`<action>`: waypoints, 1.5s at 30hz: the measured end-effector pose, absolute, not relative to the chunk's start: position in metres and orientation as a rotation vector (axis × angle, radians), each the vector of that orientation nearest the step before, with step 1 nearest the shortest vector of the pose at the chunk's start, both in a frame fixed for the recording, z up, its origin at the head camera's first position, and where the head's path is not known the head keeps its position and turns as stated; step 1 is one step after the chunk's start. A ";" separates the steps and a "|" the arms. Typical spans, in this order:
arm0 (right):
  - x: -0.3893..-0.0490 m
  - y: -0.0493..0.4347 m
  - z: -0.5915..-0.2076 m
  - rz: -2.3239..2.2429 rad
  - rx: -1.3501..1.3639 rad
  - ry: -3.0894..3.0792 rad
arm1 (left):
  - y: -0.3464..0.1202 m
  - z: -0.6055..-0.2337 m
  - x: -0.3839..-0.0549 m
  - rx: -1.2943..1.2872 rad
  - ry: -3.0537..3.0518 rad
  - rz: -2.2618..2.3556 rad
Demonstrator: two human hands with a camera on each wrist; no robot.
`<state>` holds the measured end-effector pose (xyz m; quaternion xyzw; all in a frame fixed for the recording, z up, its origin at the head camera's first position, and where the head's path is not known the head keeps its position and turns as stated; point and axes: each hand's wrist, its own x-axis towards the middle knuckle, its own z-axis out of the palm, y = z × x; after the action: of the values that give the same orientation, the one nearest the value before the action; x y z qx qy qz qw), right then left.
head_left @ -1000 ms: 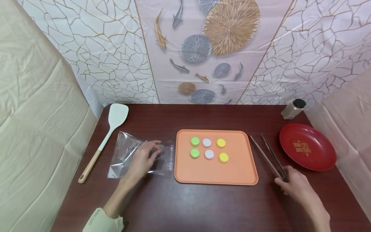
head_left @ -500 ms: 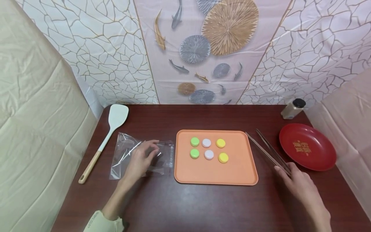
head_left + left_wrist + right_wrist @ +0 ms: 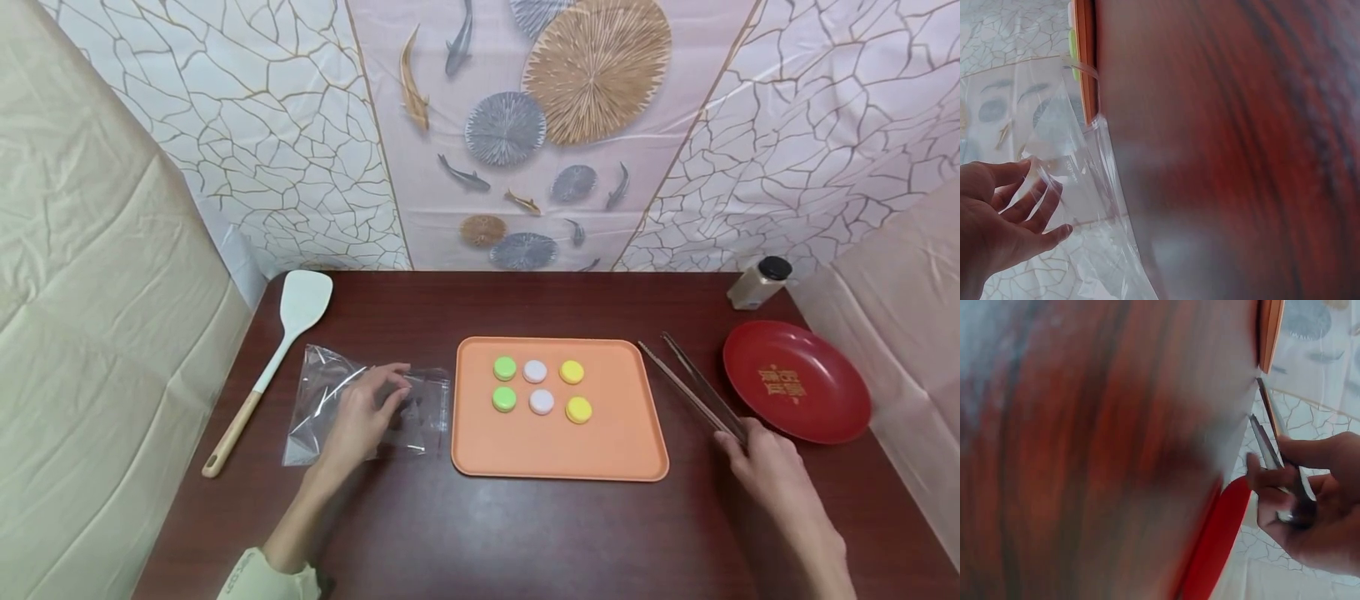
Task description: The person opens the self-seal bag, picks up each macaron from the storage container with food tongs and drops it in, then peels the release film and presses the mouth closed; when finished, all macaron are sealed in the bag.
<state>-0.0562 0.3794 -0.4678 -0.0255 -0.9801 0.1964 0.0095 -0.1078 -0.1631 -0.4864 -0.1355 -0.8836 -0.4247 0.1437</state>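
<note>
My left hand [image 3: 365, 414] is at a clear plastic bag [image 3: 322, 408] lying left of the tray. In the left wrist view its fingers [image 3: 1044, 203] are loosely bent with the thumb apart, right at the bag's film [image 3: 1100, 187]. Metal tongs [image 3: 693, 392] are gripped near their back end by my right hand [image 3: 776, 475], arms spread and tips beside the tray's right edge. On the orange tray [image 3: 525, 454] sit two green macarons [image 3: 505, 399], two pale lilac macarons [image 3: 542, 402] and two yellow macarons [image 3: 578, 409]. The right wrist view shows fingers wrapped round the tongs [image 3: 1266, 440].
A red oval plate [image 3: 825, 396] stands right of the tongs, with a black-capped jar [image 3: 756, 285] behind it. A white spatula [image 3: 303, 304] with a wooden handle lies at the left. Patterned cloth [image 3: 300, 150] hangs behind the dark wooden table [image 3: 510, 542].
My right hand has moved slightly forward with the tongs, and their tips have shifted a little left toward the tray. The left hand stays nearly still at the bag.
</note>
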 end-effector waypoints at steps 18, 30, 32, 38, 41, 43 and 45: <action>-0.049 0.366 -0.469 0.611 0.304 -2.853 | -0.162 -0.484 -0.108 -0.425 -2.448 -1.243; -0.062 0.355 -0.464 0.491 0.338 -2.978 | -0.162 -0.476 -0.106 -0.354 -2.564 -1.273; -0.063 0.354 -0.464 0.475 0.350 -2.952 | -0.161 -0.475 -0.106 -0.354 -2.569 -1.274; -0.064 0.352 -0.464 0.445 0.371 -2.907 | -0.164 -0.480 -0.108 -0.406 -2.521 -1.261; -0.064 0.349 -0.463 0.475 0.383 -2.885 | -0.169 -0.492 -0.112 -0.448 -2.454 -1.272; -0.065 0.346 -0.461 0.493 0.409 -2.858 | -0.172 -0.500 -0.114 -0.469 -2.418 -1.284; -0.066 0.341 -0.458 0.507 0.443 -2.832 | -0.172 -0.501 -0.114 -0.471 -2.408 -1.281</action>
<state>-0.0655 0.3409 -0.4575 0.1514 -0.9664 0.1730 0.1152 -0.1141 -0.1722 -0.5010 -0.1673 -0.8549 -0.4547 0.1857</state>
